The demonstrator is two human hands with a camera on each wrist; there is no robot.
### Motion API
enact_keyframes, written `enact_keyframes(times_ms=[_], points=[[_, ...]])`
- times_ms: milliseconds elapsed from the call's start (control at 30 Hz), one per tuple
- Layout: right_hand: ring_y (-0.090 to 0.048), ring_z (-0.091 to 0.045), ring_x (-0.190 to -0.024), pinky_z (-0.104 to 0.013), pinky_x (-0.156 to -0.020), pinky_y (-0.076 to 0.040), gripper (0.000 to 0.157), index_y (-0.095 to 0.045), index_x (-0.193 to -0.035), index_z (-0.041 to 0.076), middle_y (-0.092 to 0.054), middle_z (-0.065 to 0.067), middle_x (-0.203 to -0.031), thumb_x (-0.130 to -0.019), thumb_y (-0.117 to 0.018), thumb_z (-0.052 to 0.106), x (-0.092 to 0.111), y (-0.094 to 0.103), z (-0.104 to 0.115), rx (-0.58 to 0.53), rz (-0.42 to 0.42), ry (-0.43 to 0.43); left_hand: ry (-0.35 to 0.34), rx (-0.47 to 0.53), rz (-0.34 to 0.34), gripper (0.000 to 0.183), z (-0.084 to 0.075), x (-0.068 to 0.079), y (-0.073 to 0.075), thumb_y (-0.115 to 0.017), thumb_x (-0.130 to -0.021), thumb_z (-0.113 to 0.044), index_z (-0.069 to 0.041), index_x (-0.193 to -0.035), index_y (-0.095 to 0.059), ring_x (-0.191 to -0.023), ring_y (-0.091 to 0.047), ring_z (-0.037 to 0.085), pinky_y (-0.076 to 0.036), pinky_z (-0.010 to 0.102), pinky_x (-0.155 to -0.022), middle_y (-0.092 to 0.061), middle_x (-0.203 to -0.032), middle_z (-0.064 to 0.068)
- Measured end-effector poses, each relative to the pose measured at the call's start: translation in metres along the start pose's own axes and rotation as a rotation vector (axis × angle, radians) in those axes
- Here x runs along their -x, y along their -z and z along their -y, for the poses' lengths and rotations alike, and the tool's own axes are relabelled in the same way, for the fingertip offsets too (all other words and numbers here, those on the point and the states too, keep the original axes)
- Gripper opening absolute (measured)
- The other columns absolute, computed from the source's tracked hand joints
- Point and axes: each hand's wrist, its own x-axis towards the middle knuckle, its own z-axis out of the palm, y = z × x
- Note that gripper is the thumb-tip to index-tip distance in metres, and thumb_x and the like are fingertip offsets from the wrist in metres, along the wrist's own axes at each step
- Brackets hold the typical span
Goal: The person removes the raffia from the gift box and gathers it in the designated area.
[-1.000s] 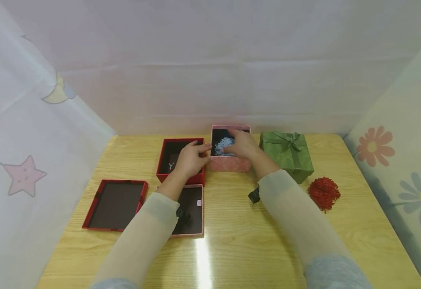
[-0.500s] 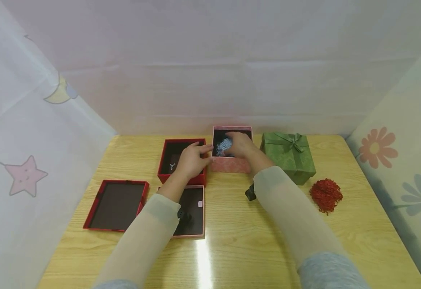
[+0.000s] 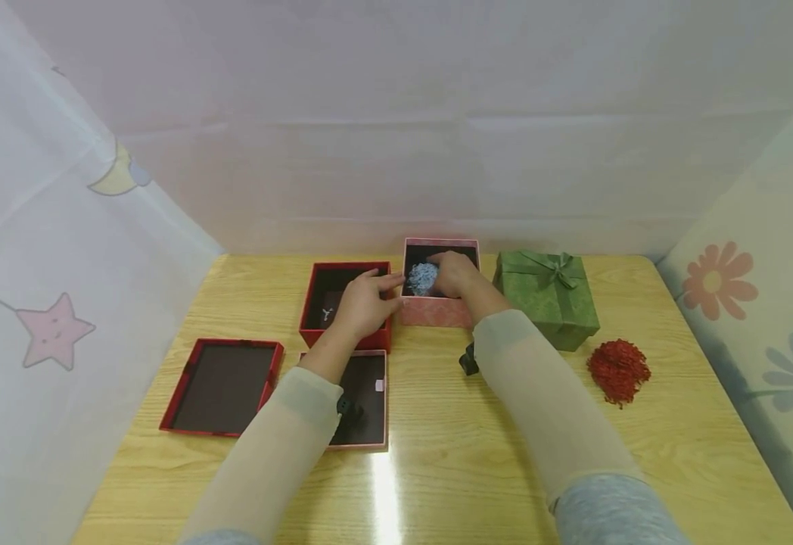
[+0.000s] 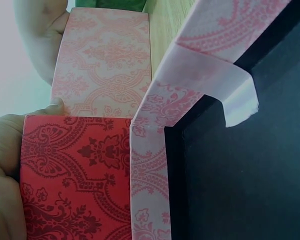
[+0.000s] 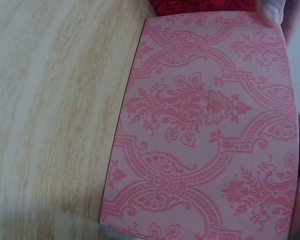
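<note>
A pink patterned box stands uncovered at the back of the table, with light blue shredded paper inside. My right hand reaches over its rim into the box, against the shredded paper; its fingertips are hidden there. With fairly straight fingers, my left hand touches the pink box's near left corner. The thumb lies on the front face in the right wrist view. Under this hand is a red box, uncovered, with a small pale shred on its dark bottom.
The pink box's lid lies upturned before the red box, partly under the left arm. A red lid lies upturned farther left. Right of the pink box stands a green box with a bow, and red shredded paper is heaped beside it.
My right hand has moved slightly lower into the pink box, and its fingertips have gone from sight. The blue shredded paper looks more bunched to the left. My left hand stays put.
</note>
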Motion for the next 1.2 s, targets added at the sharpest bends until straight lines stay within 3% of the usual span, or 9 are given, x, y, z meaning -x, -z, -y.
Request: enact_keyframes(times_ms=[367, 633, 867, 1100, 1200], points=[[-0.053, -0.036, -0.135, -0.046, -0.115, -0.041, 0.061, -0.064, -0.145, 0.016, -0.064, -0.010, -0.143, -0.087, -0.083, 0.022, 0.003, 0.001, -0.003, -0.051, -0.058, -0.005, 0.007, -0.018, -0.001, 0.047, -0.001, 0.000, -0.003, -0.078, -0.094, -0.030, -0.021, -0.139, -0.069, -0.151, -0.037, 0.028, -0.032, 0.059, -0.119, -0.063, -0.144, -0.007], [-0.052, -0.033, -0.137, -0.046, -0.115, -0.041, 0.062, -0.064, -0.145, 0.017, -0.062, -0.009, -0.145, -0.086, -0.084, 0.024, 0.008, 0.009, 0.000, -0.157, -0.100, -0.021, 0.005, -0.036, 0.003, 0.047, -0.002, 0.000, -0.002, -0.077, -0.094, -0.029, -0.022, -0.140, -0.068, -0.150, -0.037, 0.028, -0.031, 0.058, -0.120, -0.063, -0.144, -0.007], [-0.047, -0.034, -0.142, -0.051, -0.115, -0.040, 0.067, -0.056, -0.152, 0.018, -0.053, -0.010, -0.154, -0.091, -0.082, 0.026, 0.015, 0.020, 0.001, -0.205, -0.098, -0.032, 0.021, -0.041, 0.007, 0.048, -0.003, 0.001, 0.001, -0.077, -0.094, -0.031, -0.024, -0.141, -0.067, -0.151, -0.036, 0.030, -0.030, 0.062, -0.119, -0.063, -0.144, -0.005], [-0.044, -0.037, -0.143, -0.054, -0.116, -0.037, 0.070, -0.054, -0.153, 0.017, -0.049, -0.013, -0.157, -0.090, -0.082, 0.027, 0.023, 0.035, -0.002, -0.222, -0.125, 0.012, 0.033, -0.036, 0.007, 0.049, -0.003, 0.000, 0.001, -0.077, -0.094, -0.030, -0.026, -0.142, -0.067, -0.152, -0.035, 0.028, -0.029, 0.062, -0.119, -0.062, -0.145, -0.006], [-0.042, -0.038, -0.144, -0.055, -0.117, -0.036, 0.070, -0.054, -0.153, 0.015, -0.049, -0.014, -0.157, -0.090, -0.082, 0.024, 0.028, 0.041, -0.004, -0.287, -0.136, 0.016, 0.024, -0.032, 0.013, 0.049, -0.003, 0.001, 0.000, -0.077, -0.094, -0.031, -0.024, -0.142, -0.067, -0.152, -0.035, 0.029, -0.029, 0.061, -0.120, -0.061, -0.146, -0.006]])
